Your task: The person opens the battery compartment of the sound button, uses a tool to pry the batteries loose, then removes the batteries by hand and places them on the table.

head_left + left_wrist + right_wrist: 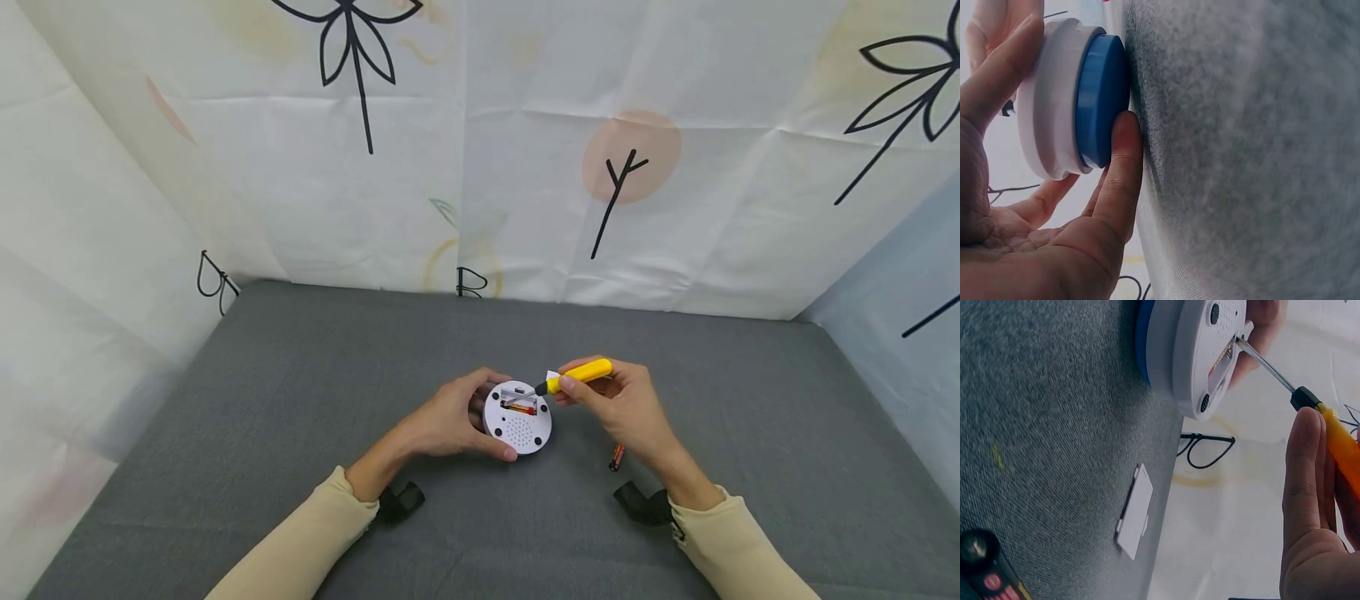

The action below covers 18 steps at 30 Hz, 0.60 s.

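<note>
My left hand [448, 419] grips a round white push-button device [520, 437] by its rim, thumb at the near edge. Its underside, with dark feet and speaker holes, faces up toward me; the blue button [1104, 103] faces the cloth in the left wrist view. A red and black battery [521, 408] lies in the device's open compartment. In my right hand [628, 407] is a screwdriver [583, 375], its yellow handle pinched between thumb and fingers. The metal shaft [1266, 365] slants down into the compartment, with its tip at the battery's end in the right wrist view.
A loose battery [617, 457] lies on the grey cloth [337, 350] below my right hand. The small white battery cover [1136, 515] rests on the cloth beyond it, partly hidden by the right hand in the head view. Patterned white fabric [525, 167] walls the back and sides.
</note>
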Motion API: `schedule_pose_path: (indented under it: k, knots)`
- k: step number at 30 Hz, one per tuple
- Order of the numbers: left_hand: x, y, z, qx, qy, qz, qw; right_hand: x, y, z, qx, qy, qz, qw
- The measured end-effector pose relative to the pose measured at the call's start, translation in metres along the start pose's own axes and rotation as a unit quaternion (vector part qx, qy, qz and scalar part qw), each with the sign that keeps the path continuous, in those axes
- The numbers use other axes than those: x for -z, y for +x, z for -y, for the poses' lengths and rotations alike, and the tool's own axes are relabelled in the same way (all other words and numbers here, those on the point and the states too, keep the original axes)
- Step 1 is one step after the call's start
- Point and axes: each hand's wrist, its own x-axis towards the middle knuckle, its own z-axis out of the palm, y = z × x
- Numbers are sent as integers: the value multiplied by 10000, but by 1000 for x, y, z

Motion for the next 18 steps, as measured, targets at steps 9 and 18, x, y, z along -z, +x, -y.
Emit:
schedule_pose_path:
  k: [9, 18]
  knots:
    - [-2, 1, 1, -23, -1, 77, 10000, -8, -3, 3, 184, -480, -105, 9986]
    - [0, 2, 3, -212, -38, 127, 9997, -26, -8, 11, 1333, -1803, -522, 9731]
